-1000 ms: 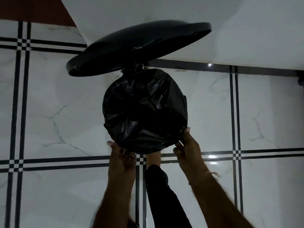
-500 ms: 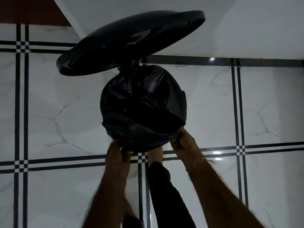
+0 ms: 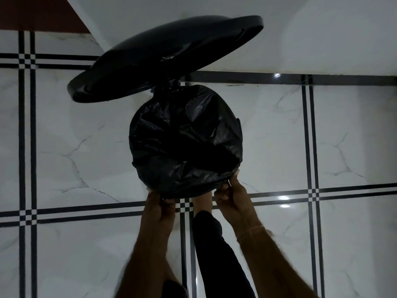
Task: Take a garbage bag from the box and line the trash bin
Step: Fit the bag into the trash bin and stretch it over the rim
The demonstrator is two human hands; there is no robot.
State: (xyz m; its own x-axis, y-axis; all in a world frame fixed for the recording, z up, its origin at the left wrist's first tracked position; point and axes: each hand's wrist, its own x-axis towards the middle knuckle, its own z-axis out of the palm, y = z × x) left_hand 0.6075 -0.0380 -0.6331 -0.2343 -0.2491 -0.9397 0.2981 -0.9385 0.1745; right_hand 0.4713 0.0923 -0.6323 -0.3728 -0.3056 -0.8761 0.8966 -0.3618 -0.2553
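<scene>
Right hand has curled onto garbage bag above glossy white floor tiles.

So both bare forearms reach forward and slightly inward from the bottom of the view, left forearm and right forearm, elbows out of sight. The left hand has its back to the camera, with the fingers curled down onto the near-left edge of the garbage bag. The right hand is turned a bit sideways and pinches the near-right edge of it between thumb and curled fingers. There's a thin band on the right wrist. Between the arms, a leg in dark fabric points forward, and its bare foot shows just past the cuff, toes hidden.
</scene>
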